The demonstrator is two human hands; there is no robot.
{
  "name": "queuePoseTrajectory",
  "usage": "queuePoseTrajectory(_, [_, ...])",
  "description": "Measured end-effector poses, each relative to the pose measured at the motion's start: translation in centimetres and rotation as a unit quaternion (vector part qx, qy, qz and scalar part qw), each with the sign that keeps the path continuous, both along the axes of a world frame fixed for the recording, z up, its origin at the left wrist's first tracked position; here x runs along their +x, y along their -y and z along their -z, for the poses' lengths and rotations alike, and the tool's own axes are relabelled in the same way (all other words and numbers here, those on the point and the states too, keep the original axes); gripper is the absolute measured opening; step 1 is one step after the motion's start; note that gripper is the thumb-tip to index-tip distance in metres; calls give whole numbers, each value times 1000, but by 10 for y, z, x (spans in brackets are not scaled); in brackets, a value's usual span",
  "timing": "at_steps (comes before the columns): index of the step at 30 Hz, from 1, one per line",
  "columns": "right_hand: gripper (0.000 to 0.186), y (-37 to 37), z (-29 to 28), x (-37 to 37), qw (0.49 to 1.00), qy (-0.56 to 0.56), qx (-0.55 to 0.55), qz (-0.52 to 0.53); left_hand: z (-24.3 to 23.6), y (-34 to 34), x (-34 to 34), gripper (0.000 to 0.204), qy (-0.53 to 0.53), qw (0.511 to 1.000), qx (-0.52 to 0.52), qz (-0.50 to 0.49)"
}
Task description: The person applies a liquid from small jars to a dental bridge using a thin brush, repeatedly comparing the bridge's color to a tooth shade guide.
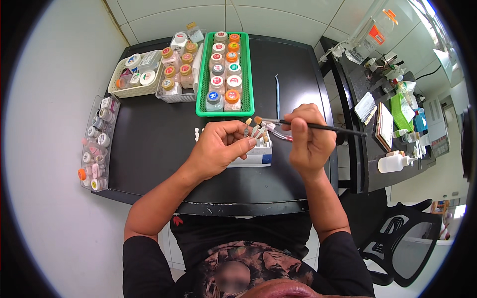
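Observation:
Pinched in my left hand [221, 144] are several small tabs [256, 130] with tooth-like tips, held over a white box [256, 161] with a blue label, which has more tabs standing in it. My right hand [310, 139] grips a dark-handled brush [328, 127], its tan bristle tip beside an ivory tab tip [248, 120]; whether they touch I cannot tell. Behind my hands, white-handled tools [283, 135], partly hidden by my fingers, and a slim blue tool [277, 94] lie on the black table [144, 144].
A green basket [198, 92] of lidded jars, a clear basket [164, 97] and a cream basket [118, 92] stand at the back. A tray of small jars [102, 124] lines the left edge. At right are a cluttered side counter [367, 169] and a black chair [415, 248].

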State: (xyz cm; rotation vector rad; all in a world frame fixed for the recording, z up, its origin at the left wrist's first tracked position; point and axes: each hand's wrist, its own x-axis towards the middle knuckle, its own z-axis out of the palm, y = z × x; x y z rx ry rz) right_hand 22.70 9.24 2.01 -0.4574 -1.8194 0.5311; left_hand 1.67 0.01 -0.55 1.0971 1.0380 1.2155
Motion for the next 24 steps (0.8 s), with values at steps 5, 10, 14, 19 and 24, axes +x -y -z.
queuePoseTrajectory(5, [16,-1,4,1,997,-63,-10,-34,1,1,1,22,-9,1000,5,-1])
queuePoseTrajectory(10, [18,-1,5,2,999,-32,-2,-14,-2,0,0,17,-20,1000,-3,0])
queuePoseTrajectory(14, [19,-1,4,1,1000,-14,-10,17,-6,0,0,15,-25,1000,-9,2])
queuePoseTrajectory(19, [18,-2,3,1,999,-34,7,-28,-1,1,0,17,-13,1000,-3,3])
queuePoseTrajectory(24, [16,-3,1,1,1000,-26,10,2,-4,1,0,14,-17,1000,-3,7])
